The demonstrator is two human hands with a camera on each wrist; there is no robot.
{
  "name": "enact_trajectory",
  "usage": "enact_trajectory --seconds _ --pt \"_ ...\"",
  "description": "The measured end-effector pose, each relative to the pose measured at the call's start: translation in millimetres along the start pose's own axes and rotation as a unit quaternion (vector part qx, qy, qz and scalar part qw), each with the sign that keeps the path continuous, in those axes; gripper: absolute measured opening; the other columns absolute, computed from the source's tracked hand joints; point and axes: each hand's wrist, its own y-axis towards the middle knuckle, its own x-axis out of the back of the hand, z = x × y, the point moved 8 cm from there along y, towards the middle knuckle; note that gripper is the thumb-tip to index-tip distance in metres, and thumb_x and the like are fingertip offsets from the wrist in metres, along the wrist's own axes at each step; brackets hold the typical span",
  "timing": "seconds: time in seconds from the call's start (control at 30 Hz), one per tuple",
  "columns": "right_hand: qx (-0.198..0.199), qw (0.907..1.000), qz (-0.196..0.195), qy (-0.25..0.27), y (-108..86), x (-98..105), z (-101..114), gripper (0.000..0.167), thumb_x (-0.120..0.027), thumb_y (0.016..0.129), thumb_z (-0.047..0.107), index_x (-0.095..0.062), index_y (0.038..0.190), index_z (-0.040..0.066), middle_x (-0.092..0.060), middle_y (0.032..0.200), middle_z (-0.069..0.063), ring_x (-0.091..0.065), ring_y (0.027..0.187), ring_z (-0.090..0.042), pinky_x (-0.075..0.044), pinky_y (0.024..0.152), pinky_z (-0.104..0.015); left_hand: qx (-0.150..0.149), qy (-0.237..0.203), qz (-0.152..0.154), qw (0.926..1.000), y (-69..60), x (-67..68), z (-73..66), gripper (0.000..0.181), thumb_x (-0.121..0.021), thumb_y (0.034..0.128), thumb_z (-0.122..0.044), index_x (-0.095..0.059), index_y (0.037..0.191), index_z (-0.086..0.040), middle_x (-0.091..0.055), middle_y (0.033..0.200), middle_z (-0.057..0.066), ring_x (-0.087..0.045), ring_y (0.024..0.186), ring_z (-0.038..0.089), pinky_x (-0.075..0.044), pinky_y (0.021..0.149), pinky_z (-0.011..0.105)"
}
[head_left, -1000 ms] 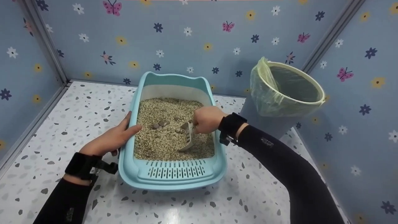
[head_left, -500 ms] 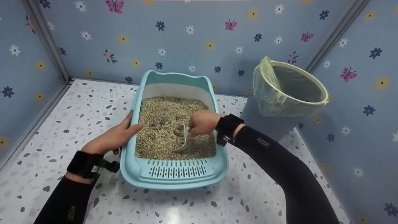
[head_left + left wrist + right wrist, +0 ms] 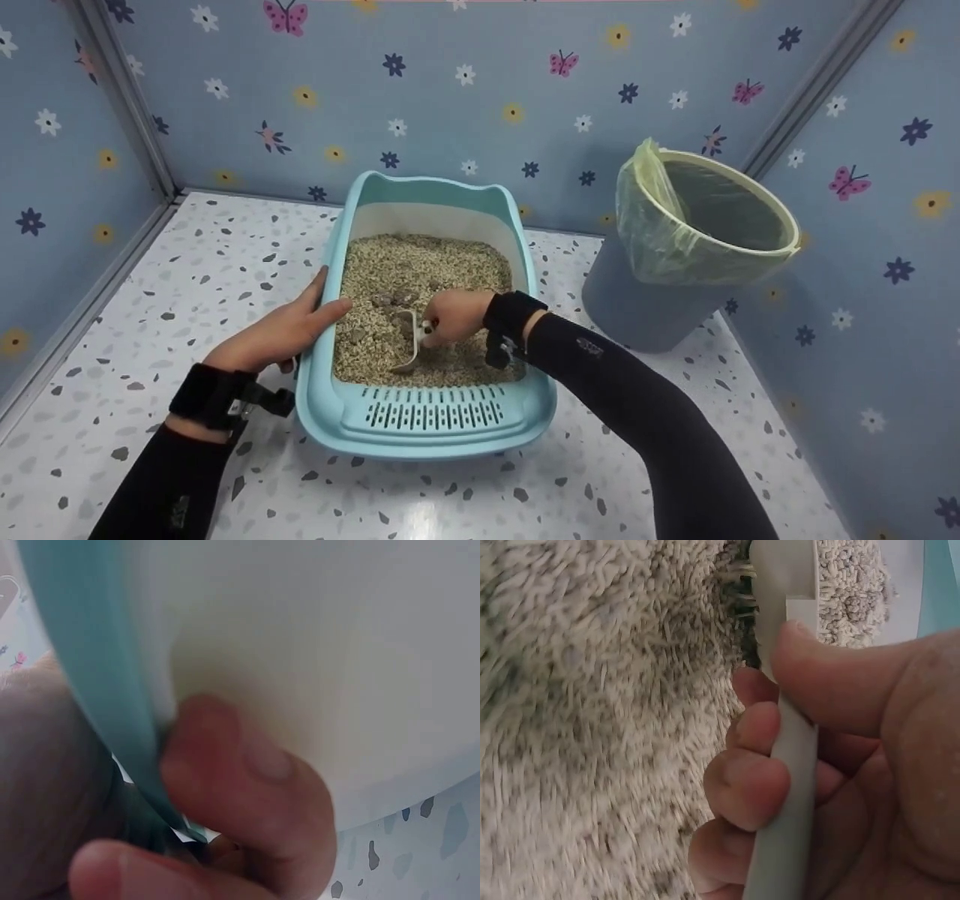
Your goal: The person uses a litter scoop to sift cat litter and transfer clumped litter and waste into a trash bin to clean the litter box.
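A light blue litter box (image 3: 427, 444) stands on the speckled surface, with pellet litter (image 3: 435, 262) covering its bottom. My left hand (image 3: 274, 334) grips its left rim, the thumb over the top; in the left wrist view the fingers (image 3: 247, 772) curl against the outer wall. My right hand (image 3: 457, 315) holds a pale litter scoop (image 3: 415, 343), its head partly sunk in the litter. Fingers and thumb wrap round the scoop handle (image 3: 791, 787) in the right wrist view. Greyish clumps (image 3: 391, 298) lie on the litter just beyond the scoop.
A grey-blue bin (image 3: 637, 307) lined with a yellowish bag (image 3: 660, 251) stands to the right of the box, its top uncovered. Flower-patterned walls (image 3: 465, 112) enclose the back and both sides. The box's front ledge (image 3: 435, 409) is slotted.
My right hand has drawn the scoop leftward through the litter, closer to the clumps. The left hand keeps its hold on the rim. The head view has shifted slightly.
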Motion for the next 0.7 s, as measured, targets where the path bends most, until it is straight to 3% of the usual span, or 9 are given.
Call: enact_trajectory --seconds 0.33,0.7 --pt "0.013 0.9973 -0.037 0.062 12.3 -15 -2 0.036 -0.071 0.112 0.024 -0.054 0.08 0.02 -0.047 0.074 0.006 -0.041 0.064 -0.011 -0.037 0.064 -0.028 0.004 -0.004 0.007 1.0 -2.7 -0.4 1.9 0.097 -0.046 0.1111 -0.074 0.023 0.173 -0.046 -0.055 0.08 0.013 -0.046 0.05 0.016 -0.044 0.044 0.033" --pt "0.007 0.9973 -0.046 0.057 13.3 -15 -2 0.034 -0.071 0.112 0.024 -0.056 0.081 0.019 -0.047 0.074 0.006 -0.041 0.063 -0.011 -0.037 0.063 -0.028 0.003 -0.011 0.007 0.9999 -0.6 -0.3 1.2 0.095 -0.047 0.1113 -0.073 0.021 0.173 -0.049 -0.053 0.074 0.009 -0.046 0.049 0.016 -0.042 0.043 0.033"
